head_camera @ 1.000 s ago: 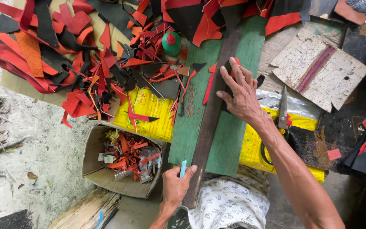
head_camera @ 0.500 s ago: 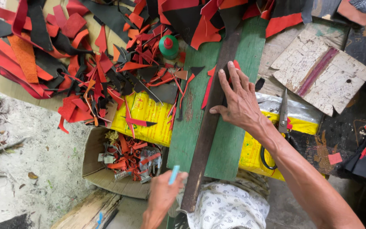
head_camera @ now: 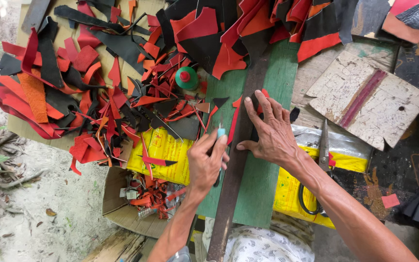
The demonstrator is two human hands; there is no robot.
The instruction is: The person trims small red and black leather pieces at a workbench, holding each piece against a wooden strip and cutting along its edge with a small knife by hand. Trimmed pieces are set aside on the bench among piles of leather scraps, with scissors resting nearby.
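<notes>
The board (head_camera: 267,194) is green, and the long strip (head_camera: 241,145) lying down it is dark brown. The scraps (head_camera: 98,97) heaped around are red, orange and black. The bottle cap (head_camera: 186,77) is green with a red centre. The sacking (head_camera: 163,153) is yellow. The square slab (head_camera: 389,106) is cracked white with 1 dull red stripe. The scissors (head_camera: 316,194) have black handles.

Head view, steeply downward, close over workbench (head_camera: 263,194)

Yellow printed pkg (head_camera: 163,151) under green board, open cardboard box (head_camera: 115,199) below-left
</notes>
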